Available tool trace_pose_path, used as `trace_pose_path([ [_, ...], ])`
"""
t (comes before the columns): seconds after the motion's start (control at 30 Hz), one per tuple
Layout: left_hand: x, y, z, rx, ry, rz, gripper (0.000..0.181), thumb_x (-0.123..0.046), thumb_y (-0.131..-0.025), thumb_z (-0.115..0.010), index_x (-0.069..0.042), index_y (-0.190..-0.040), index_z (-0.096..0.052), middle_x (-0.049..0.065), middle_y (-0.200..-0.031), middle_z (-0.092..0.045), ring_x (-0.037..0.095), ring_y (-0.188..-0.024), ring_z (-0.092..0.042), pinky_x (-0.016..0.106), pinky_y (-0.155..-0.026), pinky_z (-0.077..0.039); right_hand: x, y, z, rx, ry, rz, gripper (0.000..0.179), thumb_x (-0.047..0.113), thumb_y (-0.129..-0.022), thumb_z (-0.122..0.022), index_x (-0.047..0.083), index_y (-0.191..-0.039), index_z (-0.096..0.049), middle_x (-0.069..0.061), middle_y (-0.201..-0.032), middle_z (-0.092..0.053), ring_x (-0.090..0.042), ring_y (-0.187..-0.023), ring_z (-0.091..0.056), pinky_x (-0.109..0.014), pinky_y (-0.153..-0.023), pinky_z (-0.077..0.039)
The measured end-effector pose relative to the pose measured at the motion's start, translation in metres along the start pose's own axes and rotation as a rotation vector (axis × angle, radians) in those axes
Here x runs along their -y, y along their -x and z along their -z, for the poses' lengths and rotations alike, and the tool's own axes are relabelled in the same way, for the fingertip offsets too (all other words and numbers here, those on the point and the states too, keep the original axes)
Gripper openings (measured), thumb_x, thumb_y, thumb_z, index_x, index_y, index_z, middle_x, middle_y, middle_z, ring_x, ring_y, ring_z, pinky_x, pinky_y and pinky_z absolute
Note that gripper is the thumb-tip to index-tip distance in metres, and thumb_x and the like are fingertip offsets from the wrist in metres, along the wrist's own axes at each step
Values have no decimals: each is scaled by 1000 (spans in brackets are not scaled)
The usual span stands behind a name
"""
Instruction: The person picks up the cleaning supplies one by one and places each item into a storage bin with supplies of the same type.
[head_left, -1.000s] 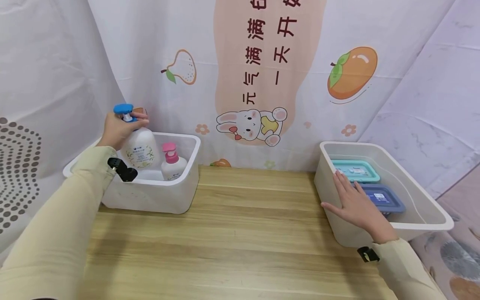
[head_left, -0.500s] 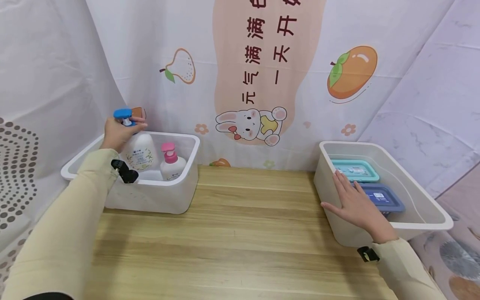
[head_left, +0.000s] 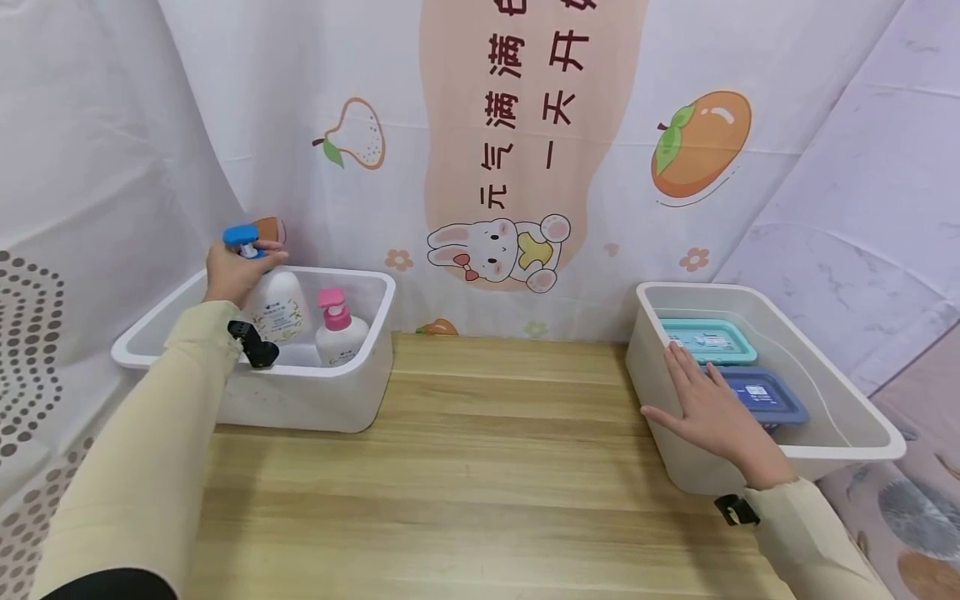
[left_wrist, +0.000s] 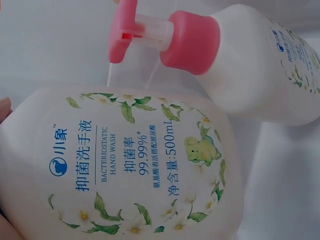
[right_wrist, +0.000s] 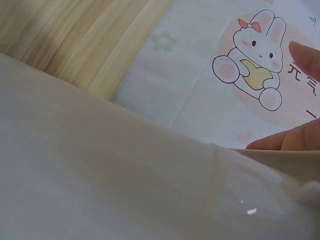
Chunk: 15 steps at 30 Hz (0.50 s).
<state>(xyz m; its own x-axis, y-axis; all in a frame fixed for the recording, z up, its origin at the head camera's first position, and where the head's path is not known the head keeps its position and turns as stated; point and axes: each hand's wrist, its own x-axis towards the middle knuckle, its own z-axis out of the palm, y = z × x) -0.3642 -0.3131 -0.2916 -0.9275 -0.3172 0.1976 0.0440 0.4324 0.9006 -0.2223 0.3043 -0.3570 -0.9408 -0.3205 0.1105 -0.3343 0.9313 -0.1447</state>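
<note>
My left hand (head_left: 238, 273) grips the neck of a white hand wash bottle (head_left: 279, 307) with a blue pump top (head_left: 241, 234). That bottle stands upright inside the left white bin (head_left: 307, 402); its floral label (left_wrist: 135, 165) fills much of the left wrist view. Beside it is a smaller white bottle with a pink pump (head_left: 342, 333). At the right, my right hand (head_left: 708, 412) lies with straight fingers over the near-left rim of another white bin (head_left: 840, 452). A teal-lidded box (head_left: 708, 340) and a blue-lidded box (head_left: 763, 396) sit in that bin, the blue one partly behind my fingers.
Both bins stand on a wooden table (head_left: 465, 467), well apart from each other. A printed curtain (head_left: 360, 50) hangs behind the table's back edge, with more cloth at both sides.
My left hand has lowered the blue-pump bottle deeper into the left bin. That bin has shifted slightly left in view. My right hand stays in place.
</note>
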Motion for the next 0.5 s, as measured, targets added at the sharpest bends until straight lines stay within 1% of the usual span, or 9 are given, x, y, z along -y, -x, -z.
trace_pose_path([
  [0.17, 4, -2, -2, -30, 12, 30, 40, -49, -74, -70, -24, -104, -64, -36, -67, -56, -5, -88, -53, 49, -109, -37, 0, 0, 0, -4, 0, 1, 97, 54, -89, -52, -7, -148, -5, -30, -154, -9, -44, -142, -13, -66, -111, -11],
  [0.27, 5, -4, -3, -36, 4, 34, 42, -49, -74, -70, -22, -105, -63, -37, -66, -55, -6, -85, -53, 48, -108, -38, 0, 1, 0, -7, 3, -1, 97, 54, -89, -52, -7, -148, -5, -30, -154, -9, -44, -142, -13, -66, -111, -12],
  [0.4, 5, -5, -6, -36, 15, 28, 42, -47, -76, -70, -19, -106, -63, -37, -65, -54, -8, -83, -51, 44, -111, -35, 0, 0, 0, -8, 2, -8, 97, 54, -89, -52, -6, -148, -5, -29, -154, -9, -44, -142, -14, -66, -111, -11],
  [0.5, 6, -6, -8, -39, 32, 33, 39, -46, -76, -70, -21, -105, -63, -37, -65, -55, -9, -84, -51, 42, -113, -33, 0, 0, 0, -9, -2, -10, 97, 54, -89, -52, -6, -148, -5, -29, -154, -9, -44, -142, -14, -66, -111, -11],
])
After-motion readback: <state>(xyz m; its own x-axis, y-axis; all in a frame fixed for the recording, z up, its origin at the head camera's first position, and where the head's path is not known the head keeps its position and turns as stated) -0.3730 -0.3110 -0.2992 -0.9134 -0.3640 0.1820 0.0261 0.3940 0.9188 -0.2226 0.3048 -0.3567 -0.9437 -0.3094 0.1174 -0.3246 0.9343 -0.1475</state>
